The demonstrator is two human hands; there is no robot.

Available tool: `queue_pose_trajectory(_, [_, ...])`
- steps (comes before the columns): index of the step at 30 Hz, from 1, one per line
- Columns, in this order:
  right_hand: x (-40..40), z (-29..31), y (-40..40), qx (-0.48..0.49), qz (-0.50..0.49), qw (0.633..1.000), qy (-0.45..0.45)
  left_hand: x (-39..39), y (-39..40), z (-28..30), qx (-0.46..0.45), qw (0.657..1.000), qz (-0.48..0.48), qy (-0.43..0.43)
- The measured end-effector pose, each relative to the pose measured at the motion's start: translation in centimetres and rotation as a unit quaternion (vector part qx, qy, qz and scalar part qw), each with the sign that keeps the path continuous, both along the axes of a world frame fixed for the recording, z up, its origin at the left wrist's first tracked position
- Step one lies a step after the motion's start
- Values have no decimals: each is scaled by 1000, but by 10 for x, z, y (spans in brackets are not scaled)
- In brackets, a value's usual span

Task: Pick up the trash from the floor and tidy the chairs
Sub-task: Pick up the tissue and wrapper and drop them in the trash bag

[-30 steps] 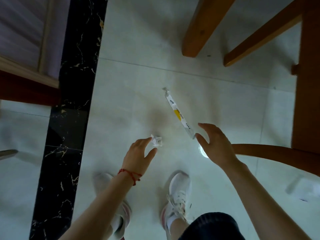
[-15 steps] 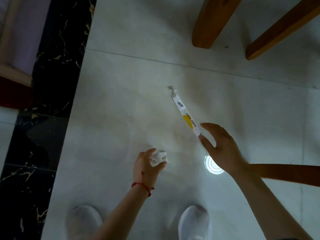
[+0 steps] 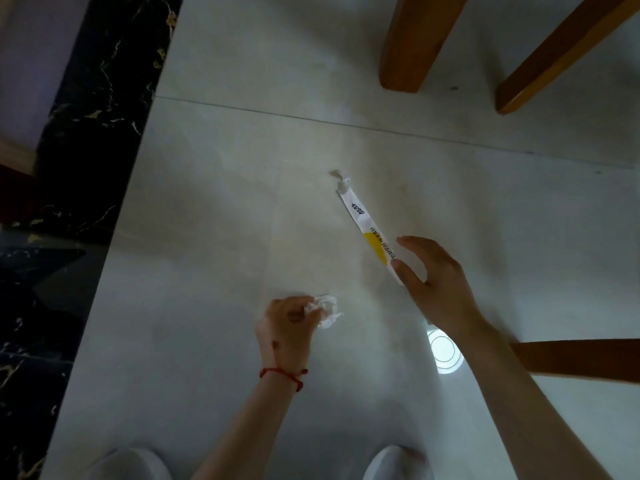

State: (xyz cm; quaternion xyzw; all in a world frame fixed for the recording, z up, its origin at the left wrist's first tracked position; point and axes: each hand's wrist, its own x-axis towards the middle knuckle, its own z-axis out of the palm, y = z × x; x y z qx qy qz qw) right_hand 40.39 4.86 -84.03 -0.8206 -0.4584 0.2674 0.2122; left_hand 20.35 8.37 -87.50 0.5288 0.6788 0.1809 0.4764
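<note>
A crumpled white paper ball [image 3: 325, 311] sits on the pale floor tile, and my left hand [image 3: 287, 323], with a red string at the wrist, is closed around it. A long white and yellow paper wrapper [image 3: 365, 226] lies diagonally on the floor, with a twisted end pointing away from me. My right hand [image 3: 436, 282] hovers over the wrapper's near end with thumb and fingers apart around it; whether they touch it I cannot tell.
Two wooden chair legs [image 3: 412, 39] [image 3: 561, 53] stand at the top right. A curved wooden chair part [image 3: 581, 355] reaches in from the right. A black marble strip [image 3: 90, 112] runs along the left. My white shoes [image 3: 398, 462] are at the bottom edge. A round bright spot [image 3: 445, 351] shines on the floor.
My left hand has closed on the paper ball. My right hand stays over the wrapper's near end. The view has tilted, so my shoes slid to the bottom edge.
</note>
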Motion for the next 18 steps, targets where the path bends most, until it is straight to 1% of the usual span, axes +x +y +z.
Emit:
queue_pose_trajectory(4, [-6,-14,11,-14,-37,999,-31,2,14,3,-42,993,63,-92])
queue_pose_trajectory(7, [-12,-19,23,-36,-68,996,-48,5,22,5,-37,985,95,-141])
queue_pose_trajectory(9, [-14,-23,30,-55,-67,995,-57,6,26,5,-31,979,118,-161])
queue_pose_trajectory(12, [-18,-27,35,-47,-74,995,-54,4,30,3,-19,977,134,-167])
queue_pose_trajectory(18, [-25,-27,35,-19,-107,994,-5,3,34,3,-6,977,148,-155])
